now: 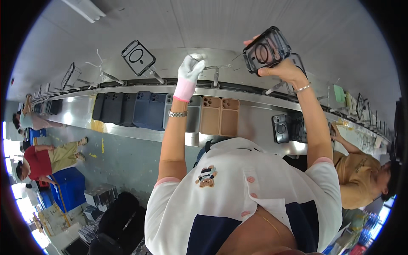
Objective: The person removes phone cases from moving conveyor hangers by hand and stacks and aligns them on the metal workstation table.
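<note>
My right hand [287,70], bare with a bracelet, is wrapped round a stack of clear phone cases [272,44] with black rims and a dark ring on the back, raised above the rail. Its thumb lies on the near edge. My left hand [191,69], in a white glove with a pink cuff, has its fingers drawn together at the left end of a thin metal holder [220,66] on a post. What lies between those fingertips is hidden. To the left, another clear case [138,57] with a black ring hangs on a post.
Several black, blue, grey and tan phone cases [211,115] lie in a row on the metal ledge [255,123]. More dark cases [280,128] stand at its right. A line of posts runs along the rail [170,83]. A co-worker [361,174] sits close on the right.
</note>
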`<control>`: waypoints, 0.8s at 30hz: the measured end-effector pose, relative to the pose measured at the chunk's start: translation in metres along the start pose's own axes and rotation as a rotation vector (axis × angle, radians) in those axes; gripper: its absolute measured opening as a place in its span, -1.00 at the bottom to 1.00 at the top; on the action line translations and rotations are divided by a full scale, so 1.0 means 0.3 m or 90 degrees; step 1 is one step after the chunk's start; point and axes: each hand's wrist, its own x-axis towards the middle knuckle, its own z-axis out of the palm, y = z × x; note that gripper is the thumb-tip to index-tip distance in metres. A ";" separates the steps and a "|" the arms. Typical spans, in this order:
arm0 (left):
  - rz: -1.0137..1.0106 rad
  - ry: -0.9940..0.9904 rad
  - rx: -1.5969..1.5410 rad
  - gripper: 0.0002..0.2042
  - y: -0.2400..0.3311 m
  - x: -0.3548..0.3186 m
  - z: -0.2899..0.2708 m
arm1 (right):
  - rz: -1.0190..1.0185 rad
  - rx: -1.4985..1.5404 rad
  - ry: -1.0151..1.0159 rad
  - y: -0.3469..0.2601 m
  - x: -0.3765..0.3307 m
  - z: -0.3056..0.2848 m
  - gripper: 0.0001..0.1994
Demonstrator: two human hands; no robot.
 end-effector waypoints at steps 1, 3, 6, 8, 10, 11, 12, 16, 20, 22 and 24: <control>0.001 -0.001 0.000 -0.81 0.002 0.001 0.012 | -0.001 -0.001 0.001 -0.003 0.000 -0.007 -0.14; 0.005 -0.004 -0.003 -0.80 0.004 0.009 0.073 | -0.034 -0.161 0.056 -0.005 0.000 -0.024 -0.10; -0.008 -0.012 0.034 -0.77 -0.002 0.018 0.176 | 0.057 -0.325 0.072 -0.051 0.022 -0.011 -0.03; 0.044 -0.033 0.077 -0.77 -0.034 0.035 0.226 | 0.048 -0.463 0.015 -0.096 0.057 0.038 -0.03; 0.048 -0.082 0.077 -0.76 0.051 0.027 0.322 | 0.033 -0.570 -0.016 -0.068 0.061 0.018 -0.05; 0.075 -0.106 0.178 -0.79 0.021 0.042 0.352 | 0.019 -0.678 -0.047 -0.056 0.056 0.002 -0.07; 0.084 -0.090 0.174 -0.79 -0.006 0.044 0.364 | 0.031 -0.713 -0.072 -0.067 0.062 0.004 -0.09; 0.001 -0.102 0.086 -0.73 -0.069 0.060 0.446 | 0.105 -0.757 -0.131 -0.082 0.040 -0.083 -0.10; 0.032 -0.077 0.116 -0.52 -0.165 -0.042 0.413 | 0.177 -0.699 -0.093 -0.064 -0.040 -0.225 -0.10; -0.117 -0.304 0.218 -0.47 -0.157 -0.105 0.329 | 0.106 -0.753 0.078 -0.046 -0.189 -0.314 -0.15; -0.269 -0.365 -0.096 -0.57 -0.275 -0.213 0.232 | 0.152 -0.746 0.189 -0.126 -0.342 -0.328 -0.10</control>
